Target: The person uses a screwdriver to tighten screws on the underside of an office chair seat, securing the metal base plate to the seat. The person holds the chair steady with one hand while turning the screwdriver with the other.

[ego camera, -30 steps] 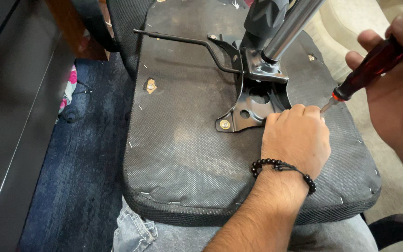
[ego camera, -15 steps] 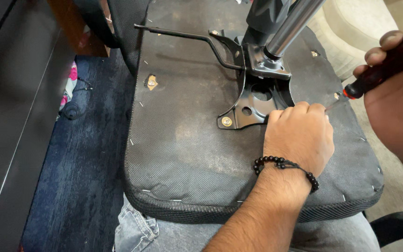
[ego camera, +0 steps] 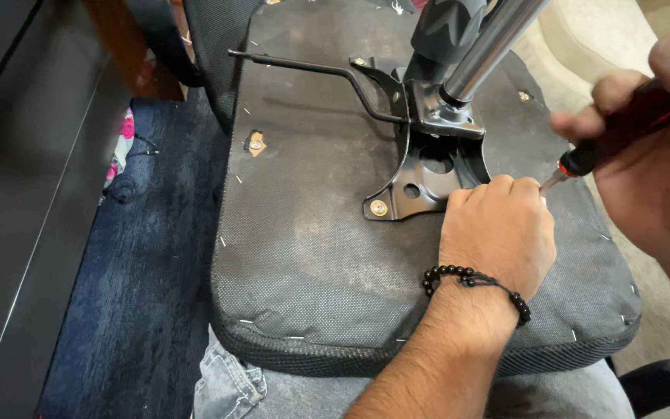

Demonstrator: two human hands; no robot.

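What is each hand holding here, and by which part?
The right hand grips a screwdriver by its red-and-black handle. The left hand rests as a fist on the black mounting plate; whether it grips anything cannot be told.

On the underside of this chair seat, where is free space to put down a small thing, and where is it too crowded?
The seat underside is bare between the black lever rod, the metal bracket and the near seat edge, left of the left hand. It is crowded on the right, where that hand rests at the bracket and the right hand holds a red-handled screwdriver beside the chrome column.
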